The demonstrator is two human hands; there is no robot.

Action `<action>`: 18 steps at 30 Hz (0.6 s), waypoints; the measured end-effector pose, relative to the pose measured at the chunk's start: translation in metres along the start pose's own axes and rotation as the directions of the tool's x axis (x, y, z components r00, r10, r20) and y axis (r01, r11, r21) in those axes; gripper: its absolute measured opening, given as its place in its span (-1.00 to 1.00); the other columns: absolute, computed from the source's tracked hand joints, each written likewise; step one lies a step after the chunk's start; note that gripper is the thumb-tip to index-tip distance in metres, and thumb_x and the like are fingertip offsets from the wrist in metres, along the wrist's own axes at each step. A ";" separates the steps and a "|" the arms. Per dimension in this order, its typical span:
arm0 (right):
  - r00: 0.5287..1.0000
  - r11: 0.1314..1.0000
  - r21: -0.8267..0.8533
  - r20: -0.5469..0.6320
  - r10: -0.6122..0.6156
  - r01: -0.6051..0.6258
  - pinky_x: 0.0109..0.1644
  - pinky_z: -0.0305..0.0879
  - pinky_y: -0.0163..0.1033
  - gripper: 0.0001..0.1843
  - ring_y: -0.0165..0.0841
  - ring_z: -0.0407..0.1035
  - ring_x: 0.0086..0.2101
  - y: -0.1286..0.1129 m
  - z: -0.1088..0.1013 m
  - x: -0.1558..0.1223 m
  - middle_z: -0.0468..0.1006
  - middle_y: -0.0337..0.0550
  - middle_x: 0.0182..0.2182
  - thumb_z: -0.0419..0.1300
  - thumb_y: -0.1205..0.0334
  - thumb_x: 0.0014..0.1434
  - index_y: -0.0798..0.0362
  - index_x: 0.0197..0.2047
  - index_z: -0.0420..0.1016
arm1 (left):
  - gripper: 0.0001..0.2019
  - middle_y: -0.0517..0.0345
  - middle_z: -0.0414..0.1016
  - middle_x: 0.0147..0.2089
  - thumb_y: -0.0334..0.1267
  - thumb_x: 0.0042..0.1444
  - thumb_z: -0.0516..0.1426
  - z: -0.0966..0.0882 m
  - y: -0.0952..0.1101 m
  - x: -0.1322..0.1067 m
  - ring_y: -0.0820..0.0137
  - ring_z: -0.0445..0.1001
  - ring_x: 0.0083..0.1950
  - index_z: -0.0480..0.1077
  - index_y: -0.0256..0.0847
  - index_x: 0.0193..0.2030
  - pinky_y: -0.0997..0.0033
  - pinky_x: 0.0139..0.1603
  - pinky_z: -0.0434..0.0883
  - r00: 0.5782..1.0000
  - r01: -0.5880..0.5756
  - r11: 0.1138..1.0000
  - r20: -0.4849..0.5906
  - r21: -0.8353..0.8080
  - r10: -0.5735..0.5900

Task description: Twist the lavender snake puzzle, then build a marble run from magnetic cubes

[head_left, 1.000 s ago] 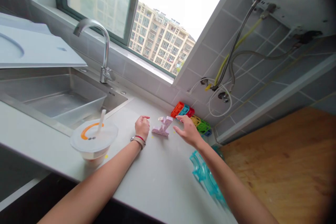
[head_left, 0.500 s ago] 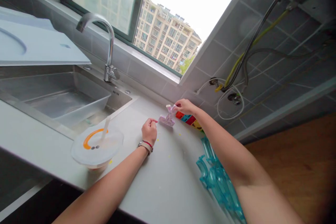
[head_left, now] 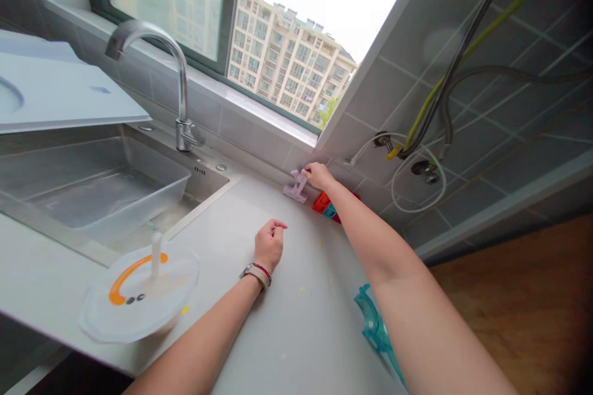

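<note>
Red blocks [head_left: 322, 200], partly hidden, sit just beside the pink piece [head_left: 296, 191].

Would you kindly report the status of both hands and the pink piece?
Right hand pinching top of pink piece. Left hand curled, apart from it. Red and blue blocks close beside piece, partly behind right forearm.

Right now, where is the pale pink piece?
In the head view, the pale pink piece is at the back of the counter, right of the sink, left of the red block, held by the right hand.
</note>
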State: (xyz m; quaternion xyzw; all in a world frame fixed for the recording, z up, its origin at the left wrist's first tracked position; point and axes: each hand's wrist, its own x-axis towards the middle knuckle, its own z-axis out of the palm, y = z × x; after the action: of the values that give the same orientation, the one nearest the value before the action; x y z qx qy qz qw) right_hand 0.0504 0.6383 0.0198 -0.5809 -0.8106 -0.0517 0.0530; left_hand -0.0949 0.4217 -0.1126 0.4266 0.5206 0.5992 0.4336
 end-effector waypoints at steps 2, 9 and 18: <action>1.000 1.000 -0.009 -0.013 -0.004 0.004 0.06 0.33 -0.27 -0.68 -0.20 0.51 0.01 0.003 -0.001 -0.001 0.63 0.07 0.04 0.27 0.12 0.30 0.10 0.05 0.61 | -0.81 0.41 0.05 -0.66 -0.22 0.07 0.04 -0.001 0.002 0.000 0.49 0.03 -0.65 0.47 -0.18 -0.33 0.49 -0.59 0.02 1.000 0.000 1.000 0.000 0.004 0.000; 1.000 0.998 -0.064 0.018 0.014 -0.013 -0.06 0.35 -0.27 -0.70 -0.24 0.53 -0.15 0.049 -0.036 -0.021 0.68 0.00 -0.14 0.28 0.03 0.28 0.09 -0.09 0.61 | -0.79 0.41 0.05 -0.65 -0.21 0.11 0.02 0.000 0.004 -0.004 0.47 0.05 -0.64 0.47 -0.18 -0.29 0.48 -0.57 0.04 0.999 -0.042 0.997 0.030 0.061 0.041; 0.996 0.990 -0.111 0.032 0.088 -0.084 0.05 0.36 -0.17 -0.68 -0.15 0.50 -0.05 0.117 -0.036 -0.091 0.63 0.08 -0.06 0.28 0.19 0.23 0.13 0.02 0.54 | -0.75 0.36 0.12 -0.64 -0.21 0.16 0.04 0.005 0.008 -0.017 0.44 0.12 -0.59 0.54 -0.17 -0.24 0.43 -0.49 0.09 0.958 -0.217 0.955 0.230 0.200 0.170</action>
State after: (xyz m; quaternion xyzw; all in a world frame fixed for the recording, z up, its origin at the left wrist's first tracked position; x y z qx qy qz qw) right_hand 0.1908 0.5852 0.0451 -0.6181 -0.7817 -0.0830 0.0082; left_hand -0.0861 0.4062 -0.1050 0.5828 0.4913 0.5280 0.3744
